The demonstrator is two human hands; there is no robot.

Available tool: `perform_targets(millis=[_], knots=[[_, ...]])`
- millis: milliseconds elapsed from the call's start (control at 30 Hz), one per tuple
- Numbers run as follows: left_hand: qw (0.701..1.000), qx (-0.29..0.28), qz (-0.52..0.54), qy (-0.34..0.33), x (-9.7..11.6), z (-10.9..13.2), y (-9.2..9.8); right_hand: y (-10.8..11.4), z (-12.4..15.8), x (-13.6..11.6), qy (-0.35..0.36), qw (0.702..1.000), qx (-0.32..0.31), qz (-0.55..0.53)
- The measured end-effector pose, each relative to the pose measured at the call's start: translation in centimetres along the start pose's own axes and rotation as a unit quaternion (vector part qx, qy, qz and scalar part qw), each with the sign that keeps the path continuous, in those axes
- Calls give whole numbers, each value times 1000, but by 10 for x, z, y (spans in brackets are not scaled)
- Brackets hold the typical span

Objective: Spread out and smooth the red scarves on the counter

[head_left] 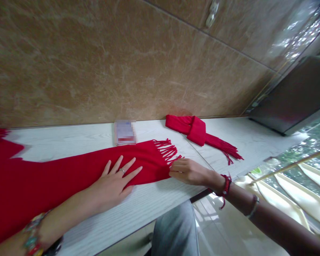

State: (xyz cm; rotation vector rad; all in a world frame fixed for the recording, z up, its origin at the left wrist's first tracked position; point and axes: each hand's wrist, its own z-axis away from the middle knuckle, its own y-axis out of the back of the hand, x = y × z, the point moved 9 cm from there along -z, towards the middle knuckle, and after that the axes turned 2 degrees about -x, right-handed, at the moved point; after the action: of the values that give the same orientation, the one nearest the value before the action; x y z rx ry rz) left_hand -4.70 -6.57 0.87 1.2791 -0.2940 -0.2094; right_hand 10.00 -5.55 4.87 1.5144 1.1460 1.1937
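A red scarf (77, 169) lies spread lengthwise over the white table, its fringe at the right end. Pressed flat on it, with fingers spread, is my left hand (117, 181). My right hand (188, 171) pinches the near corner of the scarf's fringed end, covering part of the fringe. Behind it, toward the wall, rests a second red scarf (197, 131), folded into a knotted band with its tassels pointing right.
A small blurred packet (125, 132) sits by the wall, just beyond the spread scarf. The white table (96, 231) runs along a brown marbled wall (109, 64). A dark box-like object (293, 96) stands at the right end, near a railing (290, 167).
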Motion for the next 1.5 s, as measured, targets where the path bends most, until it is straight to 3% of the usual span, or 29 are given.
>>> perform_targets(millis=[167,400,600,800,1067,1333,1500], knots=[[995,67,-70,-24,10,16,19,0,-1,4,-22,999,-16,-16],[989,-31,-141,21,16,41,13,2,-3,1,-16,999,-45,-19],[988,15,-140,66,-3,43,12,-2,-7,-3,7,999,-42,23],[987,56,-137,65,-13,48,19,0,-16,11,-48,998,8,-44],[990,82,-111,39,-12,56,25,1,-12,12,-36,992,10,-118],[980,84,-168,65,-15,60,25,-3,-9,12,-36,998,40,-34],[982,103,-138,75,-31,66,29,25,-10,30,-79,988,129,-4]])
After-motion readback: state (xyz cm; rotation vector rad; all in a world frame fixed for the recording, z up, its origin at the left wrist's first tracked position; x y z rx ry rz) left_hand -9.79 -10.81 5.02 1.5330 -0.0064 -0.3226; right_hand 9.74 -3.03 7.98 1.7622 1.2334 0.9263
